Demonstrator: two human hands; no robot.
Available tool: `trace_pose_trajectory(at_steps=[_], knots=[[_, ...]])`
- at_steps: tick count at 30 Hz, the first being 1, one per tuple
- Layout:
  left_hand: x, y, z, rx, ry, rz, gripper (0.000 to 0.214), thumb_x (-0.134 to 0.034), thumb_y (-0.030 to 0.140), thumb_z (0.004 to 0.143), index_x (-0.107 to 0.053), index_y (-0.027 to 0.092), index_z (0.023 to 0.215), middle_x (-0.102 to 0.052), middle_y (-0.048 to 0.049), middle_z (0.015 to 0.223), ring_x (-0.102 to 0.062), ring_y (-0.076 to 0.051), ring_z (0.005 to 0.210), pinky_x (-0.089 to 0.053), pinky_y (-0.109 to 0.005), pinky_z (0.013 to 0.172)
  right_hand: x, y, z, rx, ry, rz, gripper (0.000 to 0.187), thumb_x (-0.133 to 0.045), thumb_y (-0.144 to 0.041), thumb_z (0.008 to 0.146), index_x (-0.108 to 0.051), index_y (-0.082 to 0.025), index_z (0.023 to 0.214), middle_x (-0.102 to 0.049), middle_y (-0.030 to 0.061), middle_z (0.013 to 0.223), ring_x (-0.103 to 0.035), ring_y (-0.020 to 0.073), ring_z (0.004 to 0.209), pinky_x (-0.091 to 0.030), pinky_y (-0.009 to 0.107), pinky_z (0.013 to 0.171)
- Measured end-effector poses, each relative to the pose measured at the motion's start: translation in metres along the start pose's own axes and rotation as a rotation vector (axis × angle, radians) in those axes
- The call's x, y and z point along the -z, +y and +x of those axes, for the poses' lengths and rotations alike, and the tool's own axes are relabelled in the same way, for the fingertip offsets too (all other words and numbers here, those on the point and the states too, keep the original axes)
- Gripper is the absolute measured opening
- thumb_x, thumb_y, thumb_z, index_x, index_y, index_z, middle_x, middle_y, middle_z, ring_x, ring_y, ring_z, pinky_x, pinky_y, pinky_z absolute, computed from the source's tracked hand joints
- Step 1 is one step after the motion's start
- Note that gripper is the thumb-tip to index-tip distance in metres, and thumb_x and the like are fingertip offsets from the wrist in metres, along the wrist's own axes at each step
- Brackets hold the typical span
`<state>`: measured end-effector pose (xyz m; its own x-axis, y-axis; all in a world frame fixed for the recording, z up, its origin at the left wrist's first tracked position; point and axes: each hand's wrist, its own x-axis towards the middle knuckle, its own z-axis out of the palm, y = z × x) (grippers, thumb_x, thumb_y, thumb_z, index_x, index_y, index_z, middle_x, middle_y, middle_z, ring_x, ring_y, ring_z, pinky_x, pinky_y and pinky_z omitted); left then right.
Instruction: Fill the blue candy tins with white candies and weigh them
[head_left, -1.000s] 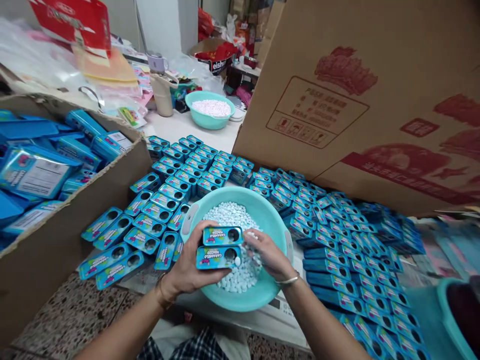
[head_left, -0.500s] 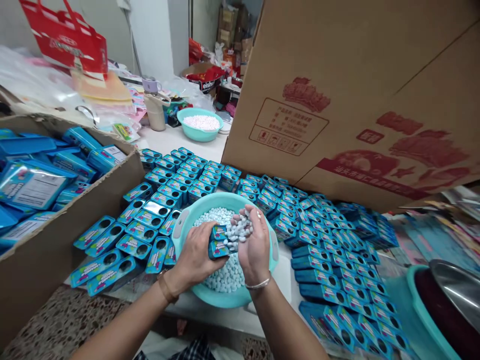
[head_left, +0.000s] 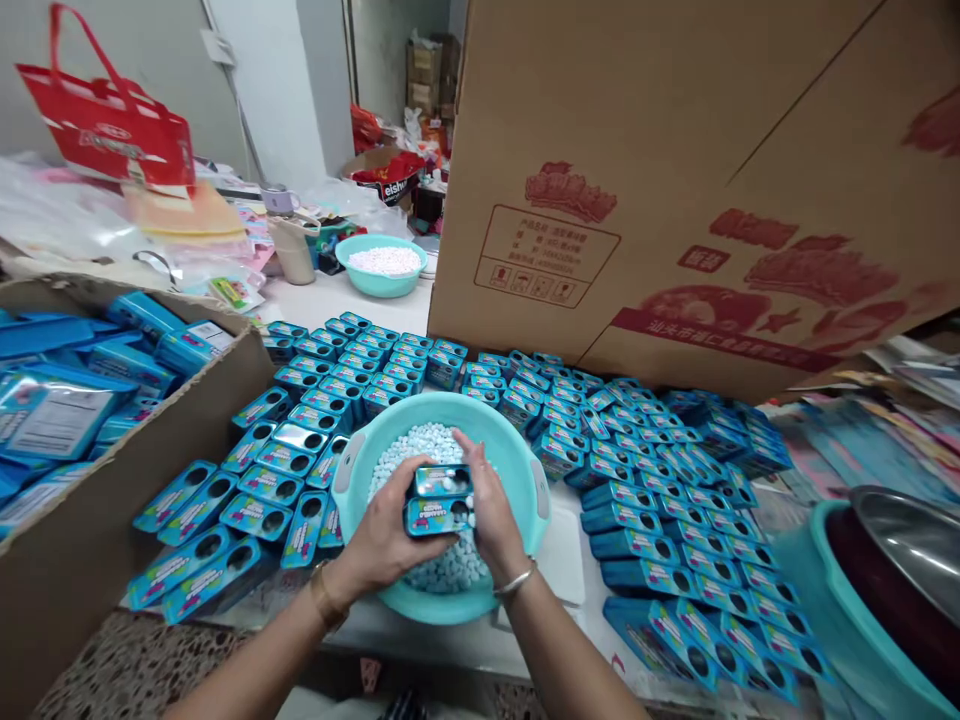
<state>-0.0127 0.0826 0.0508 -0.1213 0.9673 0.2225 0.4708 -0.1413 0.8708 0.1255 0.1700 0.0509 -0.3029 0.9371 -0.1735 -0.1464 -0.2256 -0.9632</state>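
My left hand (head_left: 386,530) grips two small blue tins (head_left: 437,517) side by side, their printed ends facing up, above a turquoise bowl (head_left: 529,470). Many pale, pebble-like candies (head_left: 427,440) partly fill that bowl. At the right edge of the tins, my right hand (head_left: 496,515) is cupped with its fingers stretched out. A few loose candies show between its palm and the tins, near the holes. Whether more candies lie behind those fingers is hidden.
Rows of blue tins with round holes (head_left: 271,485) stand left of the bowl, more (head_left: 637,545) to its right. An open carton (head_left: 142,440) full of tins is at left. A large cardboard box (head_left: 675,200) blocks the back right. Nested basins (head_left: 825,560) sit at right.
My right hand has turned and closed in against the tins; the handful of candies it held is mostly out of sight. The tins are now more level. The camera view has shifted slightly right.
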Motion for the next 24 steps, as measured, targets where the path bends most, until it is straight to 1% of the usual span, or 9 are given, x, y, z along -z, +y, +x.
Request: trace_pose_trajectory(at_steps=[3,7,9,11,14,16,18,21,24], knots=[[-0.005,0.001,0.001,0.009,-0.006,0.001,0.074,-0.078,0.031,0.067,-0.038,0.022,0.130,-0.057,-0.0090,0.123,-0.058,-0.027,0.113,-0.047,-0.041,0.098,-0.003,-0.001,-0.008,0.012,-0.026,0.039,0.049,-0.044,-0.059,0.090,-0.062,-0.027,0.123,-0.056,0.0028,0.137,-0.046,0.0224,0.131,-0.030,0.040,0.113],[-0.008,0.003,0.006,0.018,0.033,0.014,0.071,-0.076,0.029,0.067,-0.041,0.022,0.128,-0.056,-0.0083,0.122,-0.058,-0.026,0.112,-0.047,-0.041,0.097,-0.002,-0.007,-0.012,0.126,-0.032,-0.067,0.043,-0.053,-0.051,0.089,-0.061,-0.027,0.123,-0.058,0.0026,0.134,-0.047,0.0222,0.129,-0.030,0.038,0.113],[-0.009,0.004,0.006,0.033,0.011,-0.002,0.070,-0.077,0.027,0.066,-0.042,0.022,0.127,-0.057,-0.0076,0.122,-0.058,-0.026,0.111,-0.047,-0.040,0.097,-0.001,-0.009,-0.014,0.097,-0.082,-0.074,0.042,-0.055,-0.051,0.087,-0.062,-0.026,0.121,-0.061,0.0040,0.129,-0.051,0.0231,0.125,-0.034,0.038,0.110],[-0.007,0.004,0.004,0.084,-0.005,-0.055,0.072,-0.078,0.030,0.066,-0.041,0.023,0.127,-0.058,-0.0069,0.120,-0.059,-0.025,0.109,-0.048,-0.040,0.096,0.003,-0.013,-0.016,0.020,-0.115,-0.014,0.043,-0.052,-0.052,0.089,-0.061,-0.026,0.122,-0.064,0.0055,0.125,-0.055,0.0233,0.121,-0.039,0.040,0.105],[0.005,0.003,-0.002,0.140,-0.014,-0.176,0.076,-0.080,0.035,0.063,-0.040,0.024,0.127,-0.057,-0.0076,0.121,-0.059,-0.027,0.109,-0.047,-0.044,0.098,0.017,-0.020,-0.020,-0.006,-0.051,0.065,0.043,-0.049,-0.053,0.090,-0.059,-0.027,0.123,-0.064,0.0069,0.124,-0.057,0.0233,0.118,-0.041,0.041,0.101],[0.013,0.001,-0.006,0.133,-0.025,-0.283,0.080,-0.082,0.041,0.060,-0.041,0.024,0.127,-0.055,-0.0094,0.124,-0.058,-0.031,0.112,-0.046,-0.049,0.100,0.028,-0.023,-0.024,0.021,0.018,0.082,0.039,-0.051,-0.052,0.090,-0.063,-0.025,0.116,-0.065,0.0078,0.122,-0.059,0.0236,0.114,-0.042,0.041,0.099],[0.016,-0.001,-0.009,0.117,-0.040,-0.414,0.087,-0.080,0.054,0.056,-0.039,0.025,0.127,-0.053,-0.0112,0.127,-0.056,-0.035,0.114,-0.045,-0.053,0.099,0.036,-0.021,-0.027,0.020,0.046,0.090,0.036,-0.054,-0.049,0.088,-0.065,-0.023,0.110,-0.066,0.0085,0.118,-0.061,0.0239,0.109,-0.044,0.040,0.095],[0.012,-0.003,-0.014,0.116,-0.082,-0.550,0.100,-0.073,0.075,0.047,-0.036,0.025,0.125,-0.052,-0.0130,0.125,-0.055,-0.038,0.115,-0.045,-0.056,0.098,0.040,-0.013,-0.034,-0.021,0.009,0.068,0.032,-0.057,-0.047,0.087,-0.066,-0.022,0.107,-0.068,0.0090,0.112,-0.063,0.0239,0.103,-0.046,0.039,0.091],[0.010,0.003,-0.017,0.090,-0.137,-0.578,0.097,-0.074,0.077,0.043,-0.040,0.026,0.119,-0.055,-0.0125,0.118,-0.055,-0.036,0.114,-0.044,-0.054,0.100,0.040,-0.001,-0.039,-0.052,-0.025,0.027,0.031,-0.058,-0.046,0.087,-0.067,-0.022,0.104,-0.069,0.0092,0.109,-0.064,0.0236,0.098,-0.046,0.039,0.090]])
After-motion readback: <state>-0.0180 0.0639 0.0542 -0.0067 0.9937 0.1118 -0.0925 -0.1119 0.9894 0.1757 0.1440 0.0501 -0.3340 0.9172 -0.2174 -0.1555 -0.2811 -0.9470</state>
